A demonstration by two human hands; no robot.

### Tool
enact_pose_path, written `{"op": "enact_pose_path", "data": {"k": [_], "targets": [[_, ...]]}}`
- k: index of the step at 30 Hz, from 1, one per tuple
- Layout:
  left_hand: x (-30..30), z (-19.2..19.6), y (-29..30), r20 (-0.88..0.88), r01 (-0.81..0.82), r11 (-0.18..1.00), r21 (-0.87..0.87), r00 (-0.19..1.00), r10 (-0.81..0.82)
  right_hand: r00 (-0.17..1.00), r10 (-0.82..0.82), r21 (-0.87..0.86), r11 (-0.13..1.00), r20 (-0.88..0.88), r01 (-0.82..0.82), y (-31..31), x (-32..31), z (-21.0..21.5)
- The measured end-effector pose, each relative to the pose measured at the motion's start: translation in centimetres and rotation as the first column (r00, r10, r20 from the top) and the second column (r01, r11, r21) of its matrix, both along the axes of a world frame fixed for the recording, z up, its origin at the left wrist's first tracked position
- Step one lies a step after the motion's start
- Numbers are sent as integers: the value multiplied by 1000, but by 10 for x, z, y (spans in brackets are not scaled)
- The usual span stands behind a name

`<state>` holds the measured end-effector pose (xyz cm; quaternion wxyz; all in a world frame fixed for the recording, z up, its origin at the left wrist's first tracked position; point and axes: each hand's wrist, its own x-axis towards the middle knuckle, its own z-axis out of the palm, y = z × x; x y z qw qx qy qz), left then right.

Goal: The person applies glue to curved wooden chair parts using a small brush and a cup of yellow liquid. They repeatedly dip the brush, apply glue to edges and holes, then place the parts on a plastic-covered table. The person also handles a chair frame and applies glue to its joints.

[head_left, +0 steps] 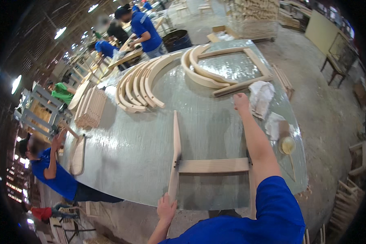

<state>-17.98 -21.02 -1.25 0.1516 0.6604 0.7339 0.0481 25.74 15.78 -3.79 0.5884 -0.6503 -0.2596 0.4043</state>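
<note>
An H-shaped chair-leg frame [211,165] of pale wood lies on the table in front of me, two legs joined by a wide crossbar. Dark marks show at its joints. My left hand [166,208] is at the near end of the left leg, its fingers closed over the wood. My right arm reaches forward across the frame's right leg and hides much of it. My right hand [240,101] is a closed fist beside a crumpled white cloth [260,97]; what it holds, if anything, is hidden.
The plastic-covered table [122,158] carries curved wooden parts [140,83], a U-shaped frame [256,61], stacked slats [91,107], and a round pot [288,145] with a stick at the right edge. A co-worker in blue [61,175] stands at the left edge; others work beyond.
</note>
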Motion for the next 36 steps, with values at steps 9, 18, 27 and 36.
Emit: {"op": "enact_pose_path", "data": {"k": [9,18,27,36], "targets": [[7,-29,14,-119,7,985,172,993,14,986,-116,-342,927,121,151,103,7,2],[7,-26,19,-80,-2,991,135,997,13,524,-473,6,738,-708,675,140,24,-28],[5,-25,11,-46,-14,977,215,999,24,880,-449,312,823,-155,475,124,10,52],[-7,-30,6,31,-25,969,244,999,18,942,-105,702,694,319,-161,-24,-44,206]]}}
